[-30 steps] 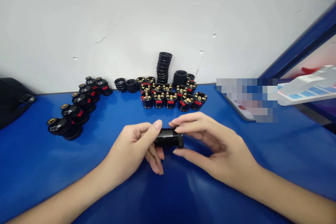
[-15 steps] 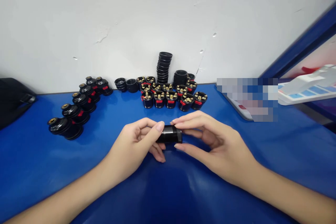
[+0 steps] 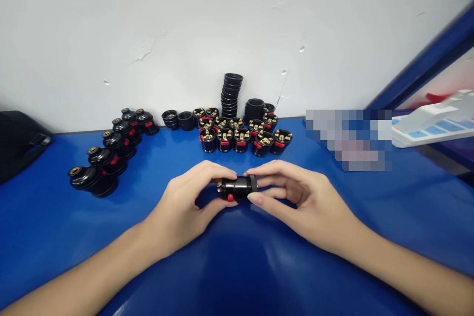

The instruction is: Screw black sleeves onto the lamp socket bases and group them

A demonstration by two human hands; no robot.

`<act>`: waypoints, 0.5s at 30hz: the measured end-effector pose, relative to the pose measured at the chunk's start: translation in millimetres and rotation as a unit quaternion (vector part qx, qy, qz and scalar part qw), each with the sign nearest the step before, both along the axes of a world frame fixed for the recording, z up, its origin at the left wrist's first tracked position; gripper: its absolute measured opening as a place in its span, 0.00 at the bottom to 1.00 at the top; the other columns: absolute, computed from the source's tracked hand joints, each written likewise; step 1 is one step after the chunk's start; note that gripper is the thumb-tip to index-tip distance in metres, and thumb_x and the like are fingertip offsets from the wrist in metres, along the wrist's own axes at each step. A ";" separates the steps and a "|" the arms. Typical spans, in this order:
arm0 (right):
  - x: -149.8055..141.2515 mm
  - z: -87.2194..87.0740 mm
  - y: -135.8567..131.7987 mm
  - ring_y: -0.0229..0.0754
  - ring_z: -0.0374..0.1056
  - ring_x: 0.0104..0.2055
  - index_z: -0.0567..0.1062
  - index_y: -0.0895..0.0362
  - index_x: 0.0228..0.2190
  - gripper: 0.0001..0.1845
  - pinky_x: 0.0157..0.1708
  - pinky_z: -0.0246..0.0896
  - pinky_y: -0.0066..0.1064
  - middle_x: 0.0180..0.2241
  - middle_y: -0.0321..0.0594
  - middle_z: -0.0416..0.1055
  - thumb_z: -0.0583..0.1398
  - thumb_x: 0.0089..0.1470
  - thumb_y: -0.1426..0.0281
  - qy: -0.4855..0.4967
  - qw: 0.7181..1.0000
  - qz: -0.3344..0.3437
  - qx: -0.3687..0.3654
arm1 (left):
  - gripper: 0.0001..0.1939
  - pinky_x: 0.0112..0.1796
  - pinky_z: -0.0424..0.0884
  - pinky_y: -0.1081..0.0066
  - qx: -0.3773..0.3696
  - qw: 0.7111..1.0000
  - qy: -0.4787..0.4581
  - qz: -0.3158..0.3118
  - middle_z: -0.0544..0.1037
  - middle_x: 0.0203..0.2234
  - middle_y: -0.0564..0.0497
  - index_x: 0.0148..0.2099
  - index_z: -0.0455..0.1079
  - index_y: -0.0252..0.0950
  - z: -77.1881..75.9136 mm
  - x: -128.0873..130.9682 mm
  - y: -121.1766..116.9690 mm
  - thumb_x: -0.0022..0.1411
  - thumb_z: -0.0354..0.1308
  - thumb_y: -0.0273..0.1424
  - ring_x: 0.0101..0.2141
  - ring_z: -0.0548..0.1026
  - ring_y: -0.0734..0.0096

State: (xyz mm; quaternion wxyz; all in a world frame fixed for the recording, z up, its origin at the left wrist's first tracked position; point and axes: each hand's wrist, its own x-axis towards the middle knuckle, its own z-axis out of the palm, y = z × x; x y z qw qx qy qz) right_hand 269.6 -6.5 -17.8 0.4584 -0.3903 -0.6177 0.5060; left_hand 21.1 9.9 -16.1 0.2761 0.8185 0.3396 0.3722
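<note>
A black lamp socket (image 3: 235,188) lies sideways between my hands, above the blue table. Brass terminals show at its left end, a red switch on its near side and a black ring at its right end. My left hand (image 3: 189,207) pinches the terminal end between thumb and fingers. The right hand (image 3: 309,202) has its thumb and fingertips closed around the ring end. Past them stand several open sockets (image 3: 242,145) with brass contacts facing up and red switches.
A leaning stack of black threaded rings (image 3: 230,94) stands against the wall, with a shorter ring stack (image 3: 255,107) beside it. Several capped sockets (image 3: 97,181) are lined up at left. A black bag (image 3: 20,143) sits far left; a white power strip (image 3: 433,131) is at right.
The socket has rolled in my fingers, bringing its red switch and brass terminals into sight. My left thumb has dropped from its top to its near side.
</note>
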 end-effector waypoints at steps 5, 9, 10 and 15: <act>-0.5 1.2 0.1 0.49 0.88 0.42 0.83 0.51 0.46 0.15 0.45 0.88 0.37 0.43 0.42 0.89 0.75 0.60 0.62 -0.002 1.000 0.006 -0.026 | 0.16 0.54 0.78 0.65 0.070 0.996 0.052 -0.015 0.82 0.51 0.47 0.59 0.71 0.43 -0.8 -3.3 3.7 0.73 0.66 0.27 0.51 0.82 0.64; -1.7 2.7 0.6 0.52 0.88 0.46 0.83 0.51 0.46 0.17 0.49 0.88 0.42 0.46 0.43 0.88 0.75 0.58 0.61 -0.001 1.000 0.005 -0.029 | 0.31 0.55 0.76 0.57 0.005 0.996 0.088 0.012 0.80 0.54 0.45 0.68 0.64 0.45 -1.1 -3.5 3.3 0.70 0.71 0.41 0.54 0.80 0.55; -2.1 3.0 0.5 0.52 0.87 0.47 0.83 0.51 0.46 0.17 0.50 0.88 0.42 0.46 0.44 0.88 0.76 0.58 0.61 -0.002 1.000 0.002 -0.025 | 0.27 0.54 0.76 0.57 -0.008 0.995 0.100 0.026 0.80 0.52 0.45 0.68 0.64 0.45 -0.9 -3.5 2.8 0.73 0.67 0.42 0.52 0.80 0.56; -2.9 3.1 0.0 0.52 0.87 0.48 0.84 0.52 0.47 0.17 0.51 0.87 0.42 0.46 0.44 0.87 0.76 0.58 0.61 -0.006 1.000 -0.001 -0.012 | 0.15 0.50 0.73 0.60 -0.026 0.992 0.120 0.035 0.80 0.43 0.50 0.66 0.66 0.46 -0.4 -3.9 1.2 0.82 0.52 0.38 0.44 0.79 0.62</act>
